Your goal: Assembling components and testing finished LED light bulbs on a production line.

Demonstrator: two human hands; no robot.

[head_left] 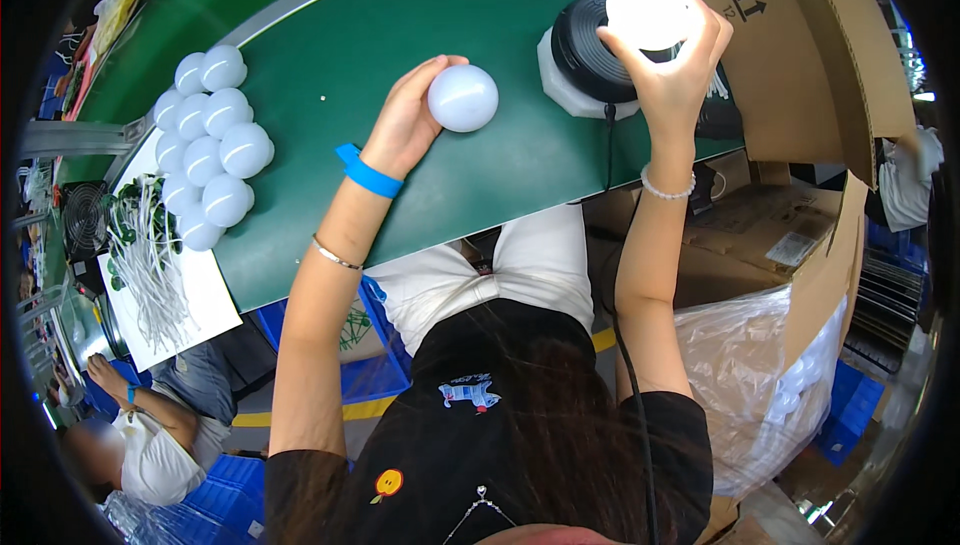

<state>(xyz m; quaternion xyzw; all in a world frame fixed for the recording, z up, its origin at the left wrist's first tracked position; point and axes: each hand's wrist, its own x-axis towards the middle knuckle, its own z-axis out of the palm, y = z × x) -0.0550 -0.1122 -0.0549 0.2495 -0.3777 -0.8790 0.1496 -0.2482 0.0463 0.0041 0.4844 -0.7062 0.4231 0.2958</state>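
On the left, my left hand (405,123) is curled round the side of a white globe light bulb (464,99), just above the green table. At the upper right, my right hand (668,77) grips a glowing white globe bulb (645,11) with thumb and fingers around it. That lit bulb is over a black round ribbed device (588,50) on a white faceted base (562,87); where bulb and device meet is hidden. A black cable (610,140) runs from the device towards me. Several unlit globe bulbs (222,113) lie grouped at the table's left end.
A bundle of white wires (155,275) with green pieces lies on a white board (205,295) at left. Cardboard boxes (800,55) stand at right, one lined with clear plastic (740,355). Below the green table (340,20) is a blue crate (385,345). Another person (160,455) sits lower left.
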